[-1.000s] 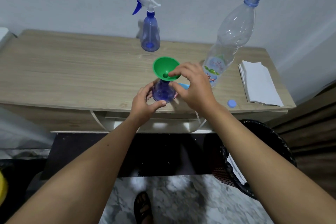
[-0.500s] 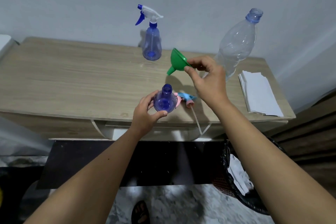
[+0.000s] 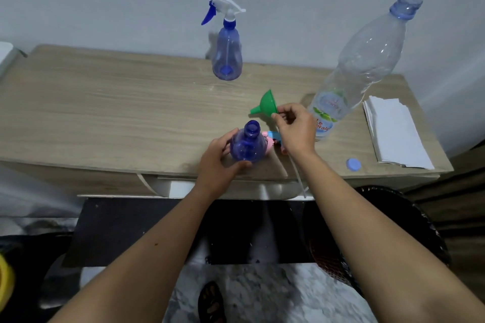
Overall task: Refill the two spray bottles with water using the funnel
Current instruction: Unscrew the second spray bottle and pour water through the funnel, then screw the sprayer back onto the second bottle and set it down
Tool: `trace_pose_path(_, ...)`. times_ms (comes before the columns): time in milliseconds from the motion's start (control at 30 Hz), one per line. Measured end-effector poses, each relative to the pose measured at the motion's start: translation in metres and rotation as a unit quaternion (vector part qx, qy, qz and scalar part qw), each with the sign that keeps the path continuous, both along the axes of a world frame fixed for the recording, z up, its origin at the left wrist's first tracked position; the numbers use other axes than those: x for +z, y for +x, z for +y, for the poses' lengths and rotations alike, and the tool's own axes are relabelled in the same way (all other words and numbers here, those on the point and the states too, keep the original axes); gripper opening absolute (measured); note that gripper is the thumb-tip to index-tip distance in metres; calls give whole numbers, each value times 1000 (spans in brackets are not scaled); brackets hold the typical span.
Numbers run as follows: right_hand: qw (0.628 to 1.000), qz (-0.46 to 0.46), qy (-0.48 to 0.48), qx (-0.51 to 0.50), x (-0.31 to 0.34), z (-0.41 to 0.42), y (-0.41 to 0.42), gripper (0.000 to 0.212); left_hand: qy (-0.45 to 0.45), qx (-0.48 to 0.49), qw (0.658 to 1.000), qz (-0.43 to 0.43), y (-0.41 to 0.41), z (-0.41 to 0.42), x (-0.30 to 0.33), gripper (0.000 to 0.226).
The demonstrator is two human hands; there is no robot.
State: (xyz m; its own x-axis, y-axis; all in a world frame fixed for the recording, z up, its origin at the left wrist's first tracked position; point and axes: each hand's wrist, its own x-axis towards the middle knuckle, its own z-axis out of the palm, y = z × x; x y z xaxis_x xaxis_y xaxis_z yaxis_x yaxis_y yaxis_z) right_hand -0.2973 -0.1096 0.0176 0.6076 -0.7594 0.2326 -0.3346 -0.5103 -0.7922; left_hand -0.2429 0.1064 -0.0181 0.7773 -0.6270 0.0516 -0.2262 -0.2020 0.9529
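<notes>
Lowered toward the bench (image 3: 105, 113), the green funnel (image 3: 266, 103) stays pinched sideways in the right hand (image 3: 295, 127); the left hand (image 3: 219, 158) grips the open spray bottle (image 3: 248, 143).

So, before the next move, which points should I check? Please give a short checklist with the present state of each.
1. Open blue plastic spray bottle upright, steadied by the left hand: ok.
2. Its neck uncapped: ok.
3. Green plastic funnel in the right hand: ok, pinched at the rim.
4. Funnel seated in a bottle neck: not ok; it is held in the air, lying on its side with the spout pointing left.
5. Large clear plastic water bottle open: ok, its blue cap lies on the wooden table.
6. Water in either spray bottle: cannot tell.
</notes>
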Motion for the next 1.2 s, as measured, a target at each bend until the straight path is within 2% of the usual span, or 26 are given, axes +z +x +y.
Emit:
trace_pose_path(467,1000,21,-1,1,-11,-4,10,19,-27,12,1000,2,-2,-1,-6,85)
trace_pose_path(767,1000,3,1,2,2,7,-24,20,-20,12,1000,-4,-2,-1,-5,87)
trace_pose_path(900,999,41,-8,-11,0,19,-54,26,-20,6,1000,-8,0,-2,-5,87)
trace_pose_path(1067,989,127,61,-50,-6,28,-70,52,-7,-6,1000,-20,1,0,-7,89)
trace_pose_path(1200,983,135,101,-67,-7,30,-70,50,-20,-11,1000,-7,1,0,-9,94)
